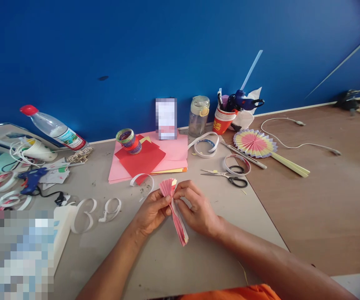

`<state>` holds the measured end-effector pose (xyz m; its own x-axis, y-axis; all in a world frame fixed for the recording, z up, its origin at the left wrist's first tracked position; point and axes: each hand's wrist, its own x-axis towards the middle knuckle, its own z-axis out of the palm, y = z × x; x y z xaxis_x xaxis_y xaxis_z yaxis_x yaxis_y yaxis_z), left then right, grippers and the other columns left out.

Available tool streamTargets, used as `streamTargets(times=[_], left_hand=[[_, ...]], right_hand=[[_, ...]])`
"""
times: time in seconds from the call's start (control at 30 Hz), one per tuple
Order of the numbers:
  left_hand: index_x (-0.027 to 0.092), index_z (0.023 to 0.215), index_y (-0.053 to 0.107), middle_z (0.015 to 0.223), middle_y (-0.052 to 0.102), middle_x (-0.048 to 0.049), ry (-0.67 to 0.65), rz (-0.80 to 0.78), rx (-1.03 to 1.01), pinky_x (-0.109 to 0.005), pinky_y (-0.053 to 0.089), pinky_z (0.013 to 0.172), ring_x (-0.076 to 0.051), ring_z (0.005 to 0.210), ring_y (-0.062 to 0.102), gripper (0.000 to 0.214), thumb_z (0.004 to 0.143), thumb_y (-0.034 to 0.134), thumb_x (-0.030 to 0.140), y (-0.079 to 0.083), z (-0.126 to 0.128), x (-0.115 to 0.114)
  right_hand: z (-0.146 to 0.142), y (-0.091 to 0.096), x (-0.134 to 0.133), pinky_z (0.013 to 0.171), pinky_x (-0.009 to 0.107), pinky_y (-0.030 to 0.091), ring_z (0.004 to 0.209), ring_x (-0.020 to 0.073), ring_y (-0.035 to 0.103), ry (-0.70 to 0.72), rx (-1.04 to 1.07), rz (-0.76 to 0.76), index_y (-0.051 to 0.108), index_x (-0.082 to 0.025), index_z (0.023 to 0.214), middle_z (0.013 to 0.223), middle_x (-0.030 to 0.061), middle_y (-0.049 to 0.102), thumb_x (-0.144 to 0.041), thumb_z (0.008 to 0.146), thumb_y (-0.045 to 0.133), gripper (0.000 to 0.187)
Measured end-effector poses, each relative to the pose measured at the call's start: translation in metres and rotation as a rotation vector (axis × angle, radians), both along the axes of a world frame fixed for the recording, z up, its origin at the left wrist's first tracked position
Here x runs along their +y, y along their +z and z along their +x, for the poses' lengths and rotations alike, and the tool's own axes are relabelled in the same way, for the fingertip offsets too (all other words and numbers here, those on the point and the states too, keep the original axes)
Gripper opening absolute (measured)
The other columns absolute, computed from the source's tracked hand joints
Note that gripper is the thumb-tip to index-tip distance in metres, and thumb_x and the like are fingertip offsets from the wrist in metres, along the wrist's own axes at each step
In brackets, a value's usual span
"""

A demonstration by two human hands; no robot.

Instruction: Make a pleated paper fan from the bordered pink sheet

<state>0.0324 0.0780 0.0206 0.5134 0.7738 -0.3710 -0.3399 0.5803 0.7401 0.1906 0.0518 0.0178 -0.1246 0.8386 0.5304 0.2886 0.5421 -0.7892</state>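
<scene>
A pleated pink paper strip, pinched at its middle, is held above the table between my two hands. My left hand grips it from the left, thumb on the folds. From the right, my right hand has its fingertips closed at the pinched middle. Both ends of the folds spread a little, with yellow bits showing at the top and the lower tip. Whether the right fingers also hold something small there is hidden. Beyond them lie red paper squares on a stack of pink sheets.
Scissors and a tape roll lie to the right, near a finished pleated fan. A red paper cup, a jar and a phone stand by the blue wall. Leftward are a bottle, a glue gun and curled white strips.
</scene>
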Motion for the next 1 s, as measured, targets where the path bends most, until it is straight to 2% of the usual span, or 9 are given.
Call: streamTargets(times=[0.33,0.73,0.9,1.0], left_hand=[[0.012,0.07,0.06,0.052,0.047,0.0046,-0.016,-0.031,0.01,-0.018,0.036,0.049,-0.005,0.047,0.042,0.028,0.067,0.081,0.031,0.0026,0.0021,0.0001],[0.011,0.075,0.063,0.06,0.048,0.0033,0.008,-0.055,-0.007,-0.016,0.035,0.049,-0.004,0.051,0.041,0.028,0.067,0.081,0.03,0.0017,0.0048,-0.0008],[0.011,0.074,0.063,0.06,0.049,0.0032,0.007,-0.048,-0.009,-0.017,0.035,0.05,-0.004,0.051,0.041,0.027,0.068,0.08,0.03,0.0012,0.0036,-0.0006],[0.011,0.073,0.063,0.06,0.05,0.0028,0.011,-0.027,-0.012,-0.018,0.036,0.052,-0.005,0.051,0.042,0.027,0.068,0.08,0.031,0.0011,0.0033,-0.0004]], right_hand=[[-0.0002,-0.0009,-0.0004,0.077,0.03,0.05,0.087,0.016,0.057,0.008,0.027,-0.07,0.054,-0.021,0.086,0.094,0.0056,0.055,-0.009,0.083,0.05,0.014],[-0.0012,-0.0031,-0.0031,0.076,0.032,0.05,0.086,0.0167,0.055,-0.06,-0.083,0.044,0.053,-0.023,0.088,0.096,0.006,0.053,-0.009,0.084,0.048,0.015],[-0.0003,-0.0029,-0.0038,0.077,0.033,0.049,0.088,0.017,0.054,-0.073,-0.006,0.012,0.052,-0.022,0.091,0.096,0.0056,0.051,-0.007,0.082,0.049,0.018],[0.0001,-0.0021,-0.0019,0.072,0.031,0.048,0.081,0.0156,0.054,-0.091,0.067,-0.048,0.052,-0.022,0.088,0.089,0.0034,0.051,-0.007,0.081,0.049,0.016]])
